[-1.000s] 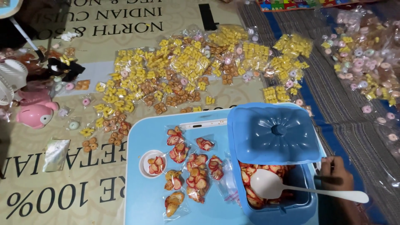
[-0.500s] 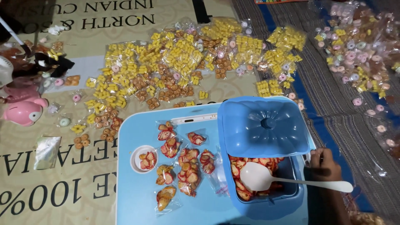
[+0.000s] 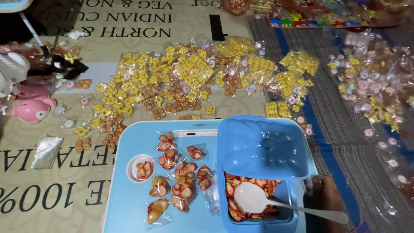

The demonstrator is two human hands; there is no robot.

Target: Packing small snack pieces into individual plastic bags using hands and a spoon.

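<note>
My right hand (image 3: 325,196) is at the bottom right, fingers curled against the right rim of a blue plastic box (image 3: 221,205). The box holds red-edged round chips (image 3: 233,190). A white spoon (image 3: 252,198) lies in it, its handle running out under my hand. The box's blue lid (image 3: 263,146) rests tilted over its far half. The box stands on a light blue tray table (image 3: 125,207). On the tray lie several small clear packets of the same chips (image 3: 183,185) and a small white cup (image 3: 141,168) with a few chips. My left hand is out of view.
Many small packets of yellow and brown snacks (image 3: 189,73) cover the printed floor mat beyond the tray. More packets with pink and yellow rings (image 3: 371,82) lie on the striped rug at right. A pink toy (image 3: 32,110), a white fan (image 3: 10,75) and a silver packet (image 3: 46,149) sit at left.
The view has shifted, so the tray and box now sit lower and further left in the picture. My right hand stays at the box's right rim and the spoon stays in the box.
</note>
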